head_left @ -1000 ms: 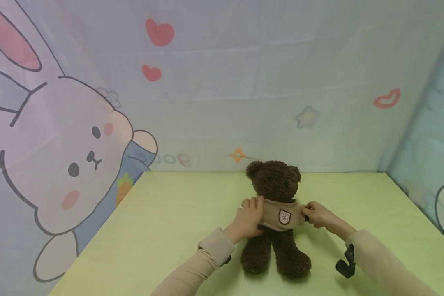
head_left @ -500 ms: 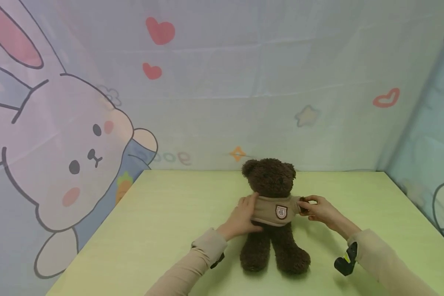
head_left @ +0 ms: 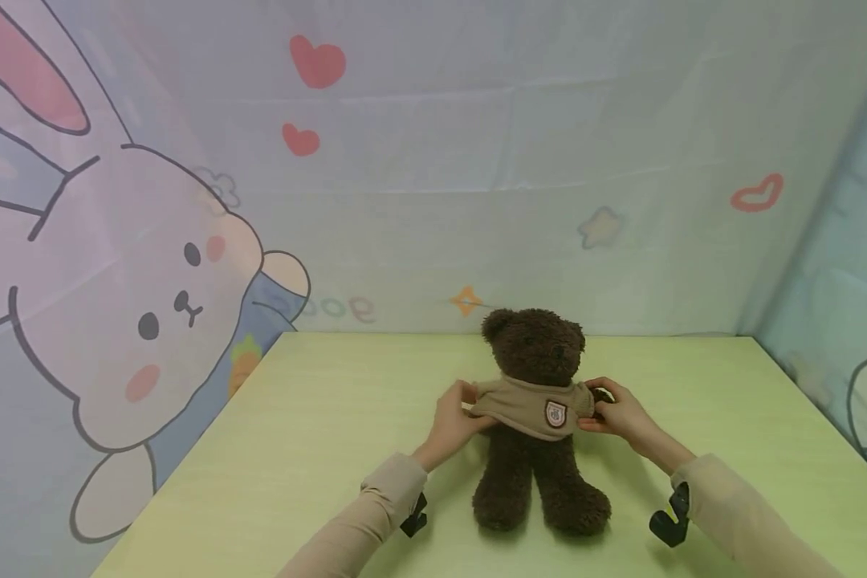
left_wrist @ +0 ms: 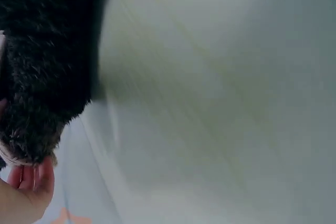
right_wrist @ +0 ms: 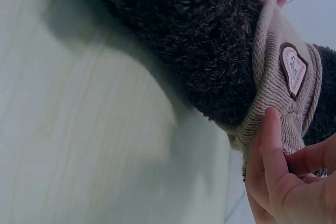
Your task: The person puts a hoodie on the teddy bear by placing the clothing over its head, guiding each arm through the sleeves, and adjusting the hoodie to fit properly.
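A dark brown teddy bear [head_left: 533, 345] is upright on the table, wearing a tan knit sweater [head_left: 523, 408] with a shield-shaped badge [head_left: 555, 414]. At its left side in the head view, my left hand [head_left: 451, 419] pinches the sweater's edge between thumb and fingers, drawing the cloth outward. My right hand [head_left: 624, 413] holds the sleeve and arm on the other side. In the right wrist view, the right fingers [right_wrist: 271, 140] lie along the knit beside the badge. The left wrist view has dark fur [left_wrist: 47, 72] above the left fingers [left_wrist: 46, 177].
The pale green table [head_left: 318, 433] spreads around the bear. Behind it hangs a cloth backdrop [head_left: 419, 160] printed with a rabbit [head_left: 108, 321], hearts and stars. A black wrist mount [head_left: 670, 518] shows below the right sleeve, and another [head_left: 414, 516] below the left.
My left hand has moved from the sweater's front to its left edge and stretched the cloth outward. My right hand stays at the bear's arm, its grip shifted slightly. The bear's head has turned a little.
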A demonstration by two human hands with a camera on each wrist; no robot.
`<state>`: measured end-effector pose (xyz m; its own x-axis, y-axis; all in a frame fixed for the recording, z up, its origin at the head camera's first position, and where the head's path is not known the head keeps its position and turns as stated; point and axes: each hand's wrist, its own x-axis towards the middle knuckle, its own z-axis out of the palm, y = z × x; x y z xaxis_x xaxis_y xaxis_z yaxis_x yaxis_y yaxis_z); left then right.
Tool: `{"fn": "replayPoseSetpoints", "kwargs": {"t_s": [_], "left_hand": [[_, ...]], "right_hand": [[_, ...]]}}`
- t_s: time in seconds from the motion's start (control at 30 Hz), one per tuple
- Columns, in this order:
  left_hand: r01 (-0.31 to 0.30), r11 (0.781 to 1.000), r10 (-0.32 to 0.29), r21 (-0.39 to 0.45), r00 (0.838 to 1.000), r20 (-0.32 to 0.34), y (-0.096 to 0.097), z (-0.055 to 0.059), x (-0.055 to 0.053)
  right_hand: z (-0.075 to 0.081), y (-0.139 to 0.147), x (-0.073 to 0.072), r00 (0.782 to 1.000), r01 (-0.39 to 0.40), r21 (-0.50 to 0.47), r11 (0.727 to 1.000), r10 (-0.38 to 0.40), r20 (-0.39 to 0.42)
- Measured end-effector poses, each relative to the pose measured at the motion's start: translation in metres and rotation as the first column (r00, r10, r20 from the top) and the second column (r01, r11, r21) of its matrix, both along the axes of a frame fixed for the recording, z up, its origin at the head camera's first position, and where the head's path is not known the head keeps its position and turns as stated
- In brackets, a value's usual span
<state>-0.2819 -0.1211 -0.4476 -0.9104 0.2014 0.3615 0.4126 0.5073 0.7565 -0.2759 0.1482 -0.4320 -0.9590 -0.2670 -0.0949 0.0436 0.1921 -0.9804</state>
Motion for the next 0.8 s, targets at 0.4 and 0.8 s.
{"fn": "replayPoseSetpoints", "kwargs": {"t_s": [0.4, 0.8], "left_hand": [[0.023, 0.992, -0.047, 0.127, 0.981, 0.186, 0.004, 0.003, -0.008], [0.147, 0.984, -0.153, -0.102, 0.987, -0.046, 0.011, 0.005, -0.014]], "right_hand": [[-0.008, -0.002, 0.0, 0.999, 0.043, 0.041, 0.998, -0.043, 0.0], [-0.018, 0.001, -0.002, 0.998, 0.031, 0.004, 1.0, -0.03, -0.053]]}}
